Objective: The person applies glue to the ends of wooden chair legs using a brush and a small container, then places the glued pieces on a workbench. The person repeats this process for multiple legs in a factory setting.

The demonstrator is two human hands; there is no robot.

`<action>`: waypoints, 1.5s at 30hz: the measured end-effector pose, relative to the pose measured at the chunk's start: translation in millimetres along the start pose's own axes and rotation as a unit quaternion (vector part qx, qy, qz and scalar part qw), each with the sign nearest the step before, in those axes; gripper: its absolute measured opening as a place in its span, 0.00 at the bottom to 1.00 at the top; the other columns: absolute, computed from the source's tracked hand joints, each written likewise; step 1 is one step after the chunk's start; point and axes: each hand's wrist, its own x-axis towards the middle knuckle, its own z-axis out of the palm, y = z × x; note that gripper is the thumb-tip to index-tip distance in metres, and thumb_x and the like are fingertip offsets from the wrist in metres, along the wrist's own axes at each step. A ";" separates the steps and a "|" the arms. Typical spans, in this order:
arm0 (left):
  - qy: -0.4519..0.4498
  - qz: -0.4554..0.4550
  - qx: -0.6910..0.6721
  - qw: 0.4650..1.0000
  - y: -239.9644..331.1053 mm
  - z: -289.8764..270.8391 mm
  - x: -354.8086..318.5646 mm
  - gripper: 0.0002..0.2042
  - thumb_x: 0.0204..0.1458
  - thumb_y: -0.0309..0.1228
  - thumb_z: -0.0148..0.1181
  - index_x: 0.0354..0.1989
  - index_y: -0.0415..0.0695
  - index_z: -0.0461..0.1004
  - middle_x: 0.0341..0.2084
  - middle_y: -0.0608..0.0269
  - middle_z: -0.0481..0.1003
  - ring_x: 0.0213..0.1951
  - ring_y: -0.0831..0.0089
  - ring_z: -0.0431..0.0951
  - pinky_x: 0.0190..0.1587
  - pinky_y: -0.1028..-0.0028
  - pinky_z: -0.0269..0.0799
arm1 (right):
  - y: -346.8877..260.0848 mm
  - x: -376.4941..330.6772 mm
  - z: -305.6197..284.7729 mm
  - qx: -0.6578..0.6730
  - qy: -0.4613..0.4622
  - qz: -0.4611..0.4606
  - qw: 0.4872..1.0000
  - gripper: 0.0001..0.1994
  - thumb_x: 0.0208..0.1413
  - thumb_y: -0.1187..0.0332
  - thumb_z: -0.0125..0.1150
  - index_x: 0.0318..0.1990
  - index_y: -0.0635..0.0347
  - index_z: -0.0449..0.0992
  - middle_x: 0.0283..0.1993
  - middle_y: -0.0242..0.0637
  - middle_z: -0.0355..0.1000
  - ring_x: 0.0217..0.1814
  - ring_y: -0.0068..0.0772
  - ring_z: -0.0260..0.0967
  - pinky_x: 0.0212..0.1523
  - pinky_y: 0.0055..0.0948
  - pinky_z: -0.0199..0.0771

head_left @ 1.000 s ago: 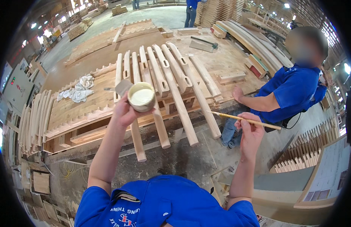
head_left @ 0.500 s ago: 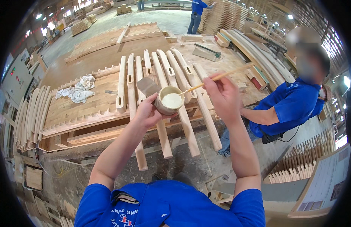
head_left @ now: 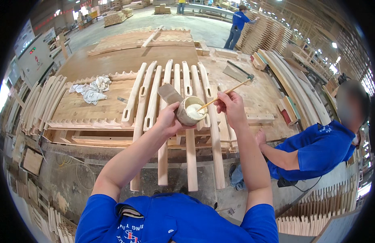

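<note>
Left hand (head_left: pixel 167 119): my fingers wrapped around the cup (head_left: pixel 190 110), held above the slats (head_left: pixel 177 101).
Right hand (head_left: pixel 232 107): pinching the stick (head_left: pixel 226 94) closed.
Stick axis: low end left, in the cup's paste; high end far right.
Nearer hand: left holds the cup, right just beside it.

white rag (head_left: pixel 91 90), co-worker in blue (head_left: pixel 317 150)
</note>
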 end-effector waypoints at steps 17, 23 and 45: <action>-0.005 0.081 -0.045 0.996 -8.2 23.4 61.4 0.22 0.63 0.39 0.31 0.62 0.41 0.55 0.60 0.50 0.60 0.60 0.50 0.63 0.56 0.35 0.58 | 53.1 51.1 -53.0 0.223 0.056 0.095 0.969 0.08 0.55 0.63 0.62 0.28 0.52 0.72 0.22 0.30 0.71 0.18 0.18 0.66 0.19 0.21 0.70; 0.021 0.088 -0.047 0.995 -7.5 25.5 69.3 0.21 0.64 0.40 0.31 0.61 0.42 0.55 0.60 0.53 0.60 0.59 0.50 0.64 0.54 0.35 0.61 | 62.9 61.0 -53.2 0.282 0.062 0.155 0.945 0.09 0.55 0.62 0.62 0.28 0.52 0.70 0.23 0.31 0.71 0.20 0.20 0.66 0.20 0.21 0.70; 0.010 0.134 -0.127 0.983 -4.0 -38.9 -62.8 0.22 0.63 0.38 0.33 0.61 0.40 0.58 0.59 0.47 0.62 0.59 0.49 0.65 0.57 0.39 0.62 | 33.1 130.4 -46.1 -0.408 0.033 -0.198 0.891 0.16 0.52 0.62 0.55 0.25 0.70 0.72 0.21 0.48 0.71 0.25 0.45 0.71 0.30 0.38 0.69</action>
